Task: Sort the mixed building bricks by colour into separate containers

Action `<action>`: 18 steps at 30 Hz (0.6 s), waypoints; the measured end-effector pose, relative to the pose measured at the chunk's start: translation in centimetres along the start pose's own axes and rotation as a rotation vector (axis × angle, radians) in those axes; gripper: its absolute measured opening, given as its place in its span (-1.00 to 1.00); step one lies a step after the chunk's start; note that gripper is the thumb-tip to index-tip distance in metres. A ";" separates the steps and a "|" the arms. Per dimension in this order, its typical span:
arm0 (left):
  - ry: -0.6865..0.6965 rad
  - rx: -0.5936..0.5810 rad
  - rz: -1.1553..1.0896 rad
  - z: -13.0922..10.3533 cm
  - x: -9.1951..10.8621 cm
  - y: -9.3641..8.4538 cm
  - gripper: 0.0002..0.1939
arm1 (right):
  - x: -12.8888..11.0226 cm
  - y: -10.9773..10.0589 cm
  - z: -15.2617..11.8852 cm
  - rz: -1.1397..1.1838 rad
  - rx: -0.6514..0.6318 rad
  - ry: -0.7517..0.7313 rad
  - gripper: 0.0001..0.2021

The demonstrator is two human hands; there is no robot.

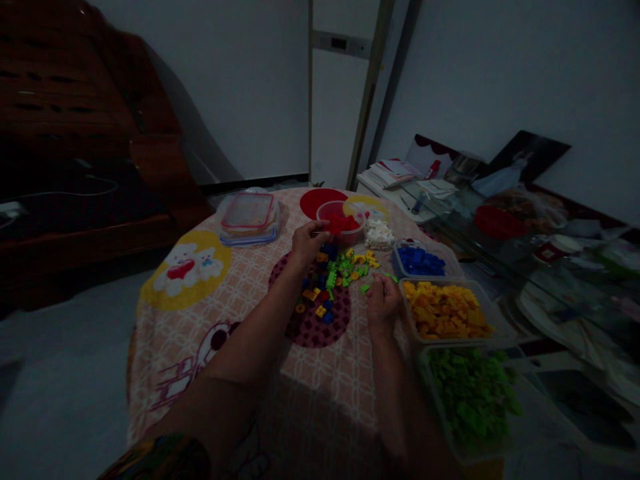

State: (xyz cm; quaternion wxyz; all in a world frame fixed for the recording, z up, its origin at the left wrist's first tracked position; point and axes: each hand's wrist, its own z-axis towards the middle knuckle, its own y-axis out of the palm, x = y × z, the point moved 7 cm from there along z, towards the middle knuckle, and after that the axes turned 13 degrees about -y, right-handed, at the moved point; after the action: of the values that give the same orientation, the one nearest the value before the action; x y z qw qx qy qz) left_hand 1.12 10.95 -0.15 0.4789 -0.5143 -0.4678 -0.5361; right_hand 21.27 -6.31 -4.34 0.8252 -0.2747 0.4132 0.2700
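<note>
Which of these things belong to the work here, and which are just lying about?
Seems part of the work:
- mixed pieces
- red pieces
- white pieces
- blue pieces
- yellow pieces
- green pieces

Seems just lying about:
- papers
- cup

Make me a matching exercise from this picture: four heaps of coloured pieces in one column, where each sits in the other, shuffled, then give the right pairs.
Column one
1. Heaped red pieces
2. Boxed blue pieces
3. Boxed yellow pieces
4. Boxed green pieces

Column two
A. In the nearest box of the row on the right
B. In the round tub by the left hand
C. In the middle box of that row
D. In the farthest box of that row

Right pairs: 1-B, 2-D, 3-C, 4-A
</note>
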 end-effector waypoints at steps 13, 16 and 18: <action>0.032 -0.298 0.338 -0.6 1.7 -0.2 -0.72 | 0.3 0.1 -0.1 -0.014 -0.017 0.021 -0.59; -0.139 -0.558 0.534 -2.5 1.1 0.0 -0.81 | 0.2 0.1 -0.1 -0.019 -0.016 0.020 -0.59; -0.280 -0.732 0.566 -4.0 0.4 0.4 -0.81 | 0.1 0.0 -0.1 -0.022 -0.012 0.016 -0.60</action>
State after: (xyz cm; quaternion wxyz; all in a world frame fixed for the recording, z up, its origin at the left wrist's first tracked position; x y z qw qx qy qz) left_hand 1.09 6.92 0.07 0.3260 -0.8233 -0.1501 -0.4397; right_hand 21.23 -6.34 -4.48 0.8230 -0.2862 0.4153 0.2611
